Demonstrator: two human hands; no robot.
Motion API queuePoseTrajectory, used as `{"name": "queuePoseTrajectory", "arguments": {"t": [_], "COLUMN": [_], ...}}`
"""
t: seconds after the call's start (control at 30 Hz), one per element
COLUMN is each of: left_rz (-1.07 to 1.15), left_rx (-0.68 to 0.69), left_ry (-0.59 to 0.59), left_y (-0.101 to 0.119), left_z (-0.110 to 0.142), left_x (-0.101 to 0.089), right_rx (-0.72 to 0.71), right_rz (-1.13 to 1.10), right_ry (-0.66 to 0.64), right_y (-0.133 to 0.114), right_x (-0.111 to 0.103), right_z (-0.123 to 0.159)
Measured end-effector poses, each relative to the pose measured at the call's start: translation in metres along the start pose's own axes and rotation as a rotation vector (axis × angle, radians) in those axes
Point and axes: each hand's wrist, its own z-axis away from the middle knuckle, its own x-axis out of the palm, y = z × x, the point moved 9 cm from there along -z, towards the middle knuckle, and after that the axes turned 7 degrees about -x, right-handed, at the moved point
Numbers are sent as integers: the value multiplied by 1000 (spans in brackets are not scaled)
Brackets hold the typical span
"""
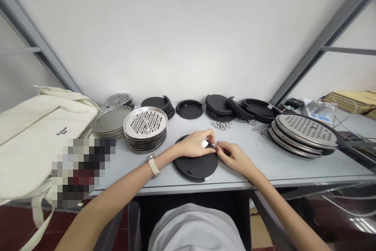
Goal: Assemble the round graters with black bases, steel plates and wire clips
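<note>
A round black plate (201, 167) with a raised rim lies flat at the front of the table, a bright metal edge showing at its lower right. My left hand (195, 144) rests across its upper part, thumb and forefinger closing at the right rim. Something small and white (205, 143) shows by those fingers. Against the same spot, my right hand (233, 158) has its thumb and fingers pinched together. Between the two hands a small metal piece (214, 147) shows; my fingers hide most of it, and its kind cannot be made out.
Grater discs (146, 122) are stacked left, beside plain metal discs (111, 119). Black plates (189, 109) line the wall. Several bent wire pieces (221, 125) lie behind my hands. Another grater stack (307, 130) stands right. A cream bag (32, 137) covers the left end.
</note>
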Motion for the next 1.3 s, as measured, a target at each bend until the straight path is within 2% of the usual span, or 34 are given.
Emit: {"name": "queuePoseTrajectory", "arguments": {"t": [0.37,0.77,1.3], "left_rz": [4,-103,-93], "left_rx": [6,13,-15], "left_ry": [-6,10,-1], "left_y": [0,5,5], "left_z": [-1,1,1], "left_x": [1,4,3], "right_rx": [5,29,31], "right_rz": [-5,4,7], "right_ry": [-7,8,10], "right_y": [2,1,4], "right_x": [1,-1,-1], "right_z": [1,0,2]}}
